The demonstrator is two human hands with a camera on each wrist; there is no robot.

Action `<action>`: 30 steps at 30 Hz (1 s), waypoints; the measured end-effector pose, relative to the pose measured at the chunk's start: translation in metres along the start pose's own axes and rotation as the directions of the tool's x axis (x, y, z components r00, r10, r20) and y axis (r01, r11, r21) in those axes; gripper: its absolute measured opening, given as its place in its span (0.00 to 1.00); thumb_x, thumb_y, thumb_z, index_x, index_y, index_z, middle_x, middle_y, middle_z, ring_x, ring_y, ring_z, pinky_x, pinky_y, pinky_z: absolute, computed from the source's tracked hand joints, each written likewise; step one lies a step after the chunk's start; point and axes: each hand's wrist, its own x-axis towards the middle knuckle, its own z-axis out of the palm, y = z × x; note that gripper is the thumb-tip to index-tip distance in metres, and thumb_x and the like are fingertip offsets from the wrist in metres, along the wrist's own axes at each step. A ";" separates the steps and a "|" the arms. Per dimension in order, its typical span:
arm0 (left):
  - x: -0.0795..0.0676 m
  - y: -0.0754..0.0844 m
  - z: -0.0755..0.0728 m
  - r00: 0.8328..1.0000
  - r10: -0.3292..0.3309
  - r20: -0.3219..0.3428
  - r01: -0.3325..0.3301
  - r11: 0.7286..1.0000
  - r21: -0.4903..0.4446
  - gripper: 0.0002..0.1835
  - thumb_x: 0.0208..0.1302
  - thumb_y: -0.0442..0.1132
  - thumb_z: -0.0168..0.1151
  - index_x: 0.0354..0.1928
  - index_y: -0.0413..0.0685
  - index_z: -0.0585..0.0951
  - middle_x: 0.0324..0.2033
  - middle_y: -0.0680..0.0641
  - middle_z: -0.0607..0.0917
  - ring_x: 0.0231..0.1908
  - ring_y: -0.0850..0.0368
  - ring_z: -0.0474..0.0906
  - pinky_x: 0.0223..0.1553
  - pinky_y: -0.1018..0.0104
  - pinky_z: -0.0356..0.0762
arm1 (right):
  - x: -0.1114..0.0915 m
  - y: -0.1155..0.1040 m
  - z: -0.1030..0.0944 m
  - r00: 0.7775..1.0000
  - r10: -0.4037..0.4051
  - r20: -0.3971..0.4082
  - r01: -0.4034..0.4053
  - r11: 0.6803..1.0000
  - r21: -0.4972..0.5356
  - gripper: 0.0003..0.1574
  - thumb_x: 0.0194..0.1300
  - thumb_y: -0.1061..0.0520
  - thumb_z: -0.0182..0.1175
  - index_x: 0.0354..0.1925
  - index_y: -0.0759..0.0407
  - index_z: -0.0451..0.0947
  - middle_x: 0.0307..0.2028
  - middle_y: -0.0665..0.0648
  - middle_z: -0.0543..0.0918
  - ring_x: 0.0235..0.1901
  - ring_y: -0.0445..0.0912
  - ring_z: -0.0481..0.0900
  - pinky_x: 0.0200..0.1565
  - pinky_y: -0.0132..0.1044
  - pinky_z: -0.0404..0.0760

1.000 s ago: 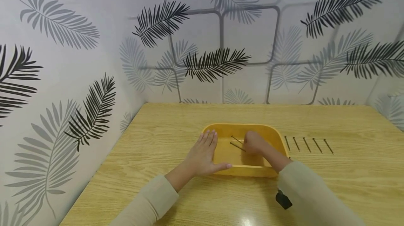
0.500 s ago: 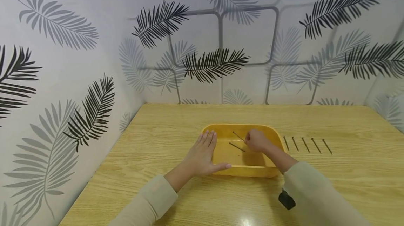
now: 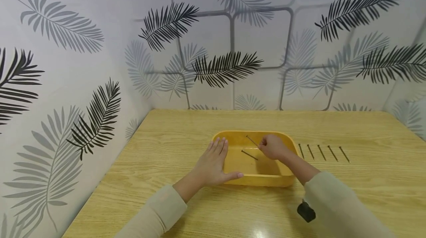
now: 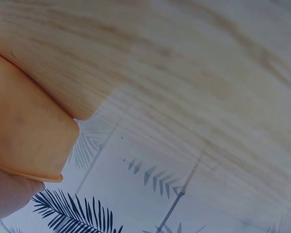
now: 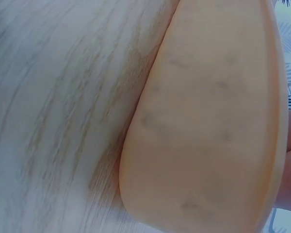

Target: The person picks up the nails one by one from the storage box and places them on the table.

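Note:
A yellow plastic tray [image 3: 259,181] stands on the wooden table. My left hand [image 3: 210,165] rests over its left rim with straight fingers, the thumb lying along the front rim. Inside the tray, the fingers of my right hand [image 3: 274,147] pinch the lower end of a long dark nail [image 3: 252,140], whose head points up and to the left. Another nail [image 3: 249,155] lies on the tray floor just in front of it. The left wrist view shows the tray's outer wall [image 4: 29,116] with part of the left hand [image 4: 12,194] at its rim.
Several nails [image 3: 321,152] lie in a slanted row on the table, right of the tray. Behind the table [image 3: 176,131] rises a leaf-patterned wall [image 3: 213,94], and another wall runs along the left side. A dark device [image 3: 306,211] hangs under the right sleeve.
My right hand has risen slightly and shifted a little right, lifting the head end of the pinched nail. The left hand stays on the tray rim.

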 end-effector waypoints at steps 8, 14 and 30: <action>0.000 0.000 0.000 1.000 0.003 0.002 -0.003 1.000 0.000 0.55 0.58 0.72 0.45 0.71 0.33 0.45 0.72 0.37 0.47 0.72 0.43 0.39 0.72 0.52 0.41 | -0.004 0.000 -0.005 1.000 0.018 0.000 -0.018 0.996 0.085 0.21 0.68 0.64 0.47 0.18 0.57 0.58 0.17 0.52 0.62 0.18 0.41 0.57 0.29 0.33 0.64; 0.000 0.000 0.000 1.000 0.009 -0.006 -0.009 1.000 -0.001 0.55 0.58 0.72 0.45 0.70 0.33 0.46 0.71 0.36 0.48 0.72 0.42 0.40 0.72 0.52 0.41 | -0.007 0.003 -0.009 0.999 0.039 -0.025 -0.036 0.994 0.098 0.21 0.68 0.64 0.48 0.18 0.58 0.58 0.16 0.51 0.59 0.18 0.41 0.56 0.26 0.33 0.61; 0.001 -0.001 0.002 1.000 0.013 -0.009 -0.013 1.000 0.009 0.55 0.58 0.72 0.45 0.70 0.32 0.46 0.71 0.36 0.47 0.72 0.42 0.40 0.72 0.52 0.41 | -0.013 0.010 -0.015 0.995 0.061 -0.078 -0.053 0.993 0.105 0.13 0.67 0.63 0.50 0.38 0.75 0.74 0.33 0.67 0.78 0.29 0.48 0.72 0.31 0.39 0.74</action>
